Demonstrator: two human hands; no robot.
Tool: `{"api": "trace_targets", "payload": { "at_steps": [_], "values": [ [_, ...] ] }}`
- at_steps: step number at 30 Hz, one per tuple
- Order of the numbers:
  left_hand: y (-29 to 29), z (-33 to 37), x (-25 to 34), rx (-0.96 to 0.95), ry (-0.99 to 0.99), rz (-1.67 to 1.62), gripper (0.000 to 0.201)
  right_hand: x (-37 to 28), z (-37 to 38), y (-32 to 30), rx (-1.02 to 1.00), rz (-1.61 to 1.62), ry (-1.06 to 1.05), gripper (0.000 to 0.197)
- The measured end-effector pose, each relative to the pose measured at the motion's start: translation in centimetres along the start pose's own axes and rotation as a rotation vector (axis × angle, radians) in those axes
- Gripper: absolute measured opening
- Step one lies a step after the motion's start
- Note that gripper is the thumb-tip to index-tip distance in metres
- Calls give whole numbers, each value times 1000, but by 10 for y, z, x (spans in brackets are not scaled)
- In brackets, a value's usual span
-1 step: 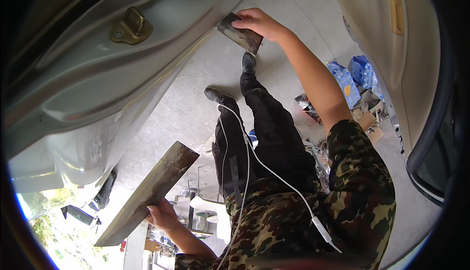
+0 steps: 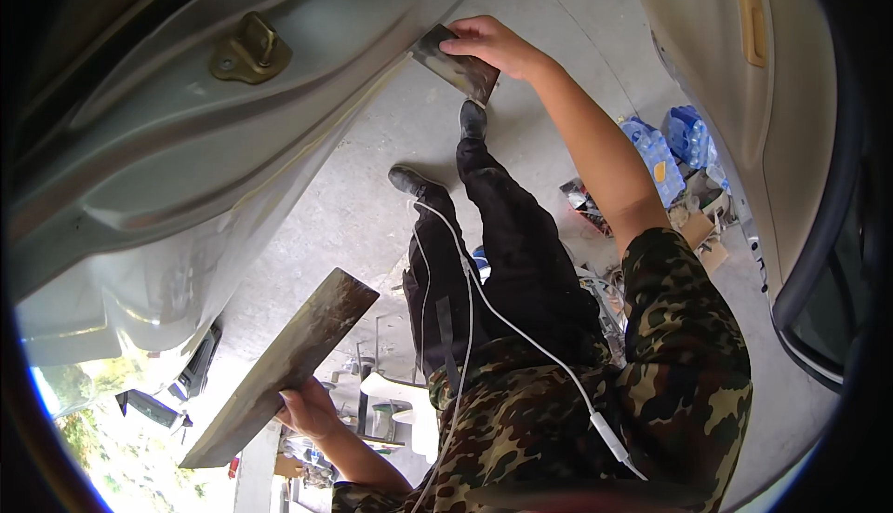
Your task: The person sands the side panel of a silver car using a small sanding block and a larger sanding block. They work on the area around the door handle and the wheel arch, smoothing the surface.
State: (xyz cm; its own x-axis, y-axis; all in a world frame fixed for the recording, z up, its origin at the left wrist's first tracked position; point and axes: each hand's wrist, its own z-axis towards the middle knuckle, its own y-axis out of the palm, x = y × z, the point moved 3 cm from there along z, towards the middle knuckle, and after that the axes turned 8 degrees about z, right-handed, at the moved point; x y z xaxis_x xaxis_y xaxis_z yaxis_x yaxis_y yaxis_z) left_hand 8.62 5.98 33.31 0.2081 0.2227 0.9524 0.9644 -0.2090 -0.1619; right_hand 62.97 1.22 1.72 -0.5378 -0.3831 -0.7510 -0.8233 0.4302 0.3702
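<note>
Head view: the right hand (image 2: pixel 488 40) is at twelve o'clock, its fingers grasping a small dark rectangular blade (image 2: pixel 458 68), with the thumb on the upper face. The blade's far corner lines up with the edge of a silvery car panel (image 2: pixel 186 155), which spreads from nine to eleven o'clock; I cannot tell if the two touch. At seven o'clock the left hand (image 2: pixel 309 409) grasps a long flat board (image 2: pixel 279 373) by its near edge, thumb over the top and the other fingers mostly hidden underneath. Smeared and grey-brown, the board slants from eight o'clock up toward the middle, well apart from the blade. A metal latch (image 2: pixel 249 50) sits on the panel between ten and eleven o'clock. At two o'clock hangs a beige-lined car door (image 2: pixel 791 94), with blue-wrapped bottle packs (image 2: pixel 654 161) on the concrete floor (image 2: pixel 316 206) beside it. A white cable (image 2: pixel 530 327) loops over the person's dark trousers (image 2: pixel 526 253) and camouflage shirt (image 2: pixel 521 411), just below the middle toward five o'clock.
</note>
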Motion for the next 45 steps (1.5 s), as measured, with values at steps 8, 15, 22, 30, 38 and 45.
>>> {"api": "trace_targets", "payload": {
  "at_steps": [8,15,22,30,38,45],
  "values": [
    [-2,6,0,-17,-7,-3,69,-12,-3,21,-54,-6,-29,38],
    [-1,6,0,-20,0,-19,68,-18,-4,39,-78,-40,-59,34],
    [-9,5,-3,-29,3,-31,68,-28,-13,53,-86,-99,-126,33],
    [-12,2,-6,-72,5,-40,68,-36,-26,66,-91,-93,-133,34],
    [-13,-4,-6,-84,15,-55,67,-37,-37,76,-51,-57,-147,37],
    [-14,-8,-7,-95,20,-60,65,-38,-46,86,-46,3,-165,36]
  ]
}}
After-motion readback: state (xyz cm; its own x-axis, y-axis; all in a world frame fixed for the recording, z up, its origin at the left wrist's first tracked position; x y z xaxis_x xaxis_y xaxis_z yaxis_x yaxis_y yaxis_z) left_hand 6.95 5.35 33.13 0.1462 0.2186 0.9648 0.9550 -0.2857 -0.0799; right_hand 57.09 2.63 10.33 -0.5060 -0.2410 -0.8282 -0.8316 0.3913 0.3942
